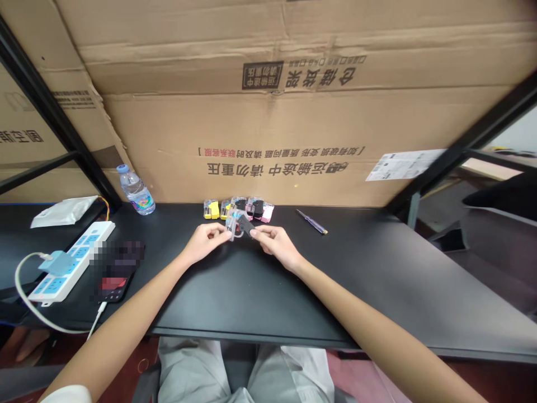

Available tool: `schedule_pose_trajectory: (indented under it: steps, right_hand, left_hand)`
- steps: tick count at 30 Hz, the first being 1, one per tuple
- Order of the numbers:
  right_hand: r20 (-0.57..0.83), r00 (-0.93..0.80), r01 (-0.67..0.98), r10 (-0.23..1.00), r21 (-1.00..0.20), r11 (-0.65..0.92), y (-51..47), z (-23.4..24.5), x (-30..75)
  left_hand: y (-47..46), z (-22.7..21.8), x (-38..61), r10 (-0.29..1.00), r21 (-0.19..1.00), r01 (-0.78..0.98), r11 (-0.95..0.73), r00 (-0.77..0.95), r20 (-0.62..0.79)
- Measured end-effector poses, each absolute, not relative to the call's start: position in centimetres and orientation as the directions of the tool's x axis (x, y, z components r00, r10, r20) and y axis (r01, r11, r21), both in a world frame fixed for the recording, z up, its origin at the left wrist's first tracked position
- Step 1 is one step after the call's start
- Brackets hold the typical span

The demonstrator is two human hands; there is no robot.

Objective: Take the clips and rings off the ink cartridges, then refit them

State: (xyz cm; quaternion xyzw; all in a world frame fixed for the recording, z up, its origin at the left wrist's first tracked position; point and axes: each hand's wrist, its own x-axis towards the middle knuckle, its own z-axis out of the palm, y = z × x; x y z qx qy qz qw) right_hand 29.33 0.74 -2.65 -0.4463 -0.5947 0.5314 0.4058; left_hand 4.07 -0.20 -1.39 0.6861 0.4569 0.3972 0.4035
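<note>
Between my two hands is a small toy gun (244,224) with a see-through body and a black grip. My left hand (206,240) pinches the clear end on the left. On the other side, my right hand (277,244) grips the black handle between thumb and fingers. Just behind it, in a row against the cardboard, lie several similar small clear pieces, among them one with a yellow part (213,210) and one with a pink part (267,212). The held toy partly covers those in the middle.
A screwdriver (312,222) lies to the right on the black table (260,296). Leftward are a water bottle (136,191), a white power strip (86,252) with a plugged-in cable, a phone (119,274) and a white packet (65,211). Cardboard (268,123) walls the back.
</note>
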Motion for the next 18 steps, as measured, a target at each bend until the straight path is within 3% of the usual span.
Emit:
schedule_pose_trajectory:
  steps: [5,13,18]
  right_hand:
    - [0.026,-0.388,0.184,0.921,-0.977,0.105,-0.1,-2.5,28.6]
    - [0.083,-0.147,-0.019,0.986,-0.997,0.081,1.1,-2.2,29.9]
    - [0.013,-0.327,0.137,0.945,-0.989,0.061,0.1,-2.3,29.0]
  left_hand:
    - [-1.0,-2.0,5.4,0.918,0.921,0.293,-0.258,0.371,0.14]
    - [-0.1,-0.7,4.3,0.971,0.978,0.119,-0.173,0.187,0.149]
    - [-0.7,-1.1,4.8,0.933,0.946,0.253,-0.203,0.344,0.108]
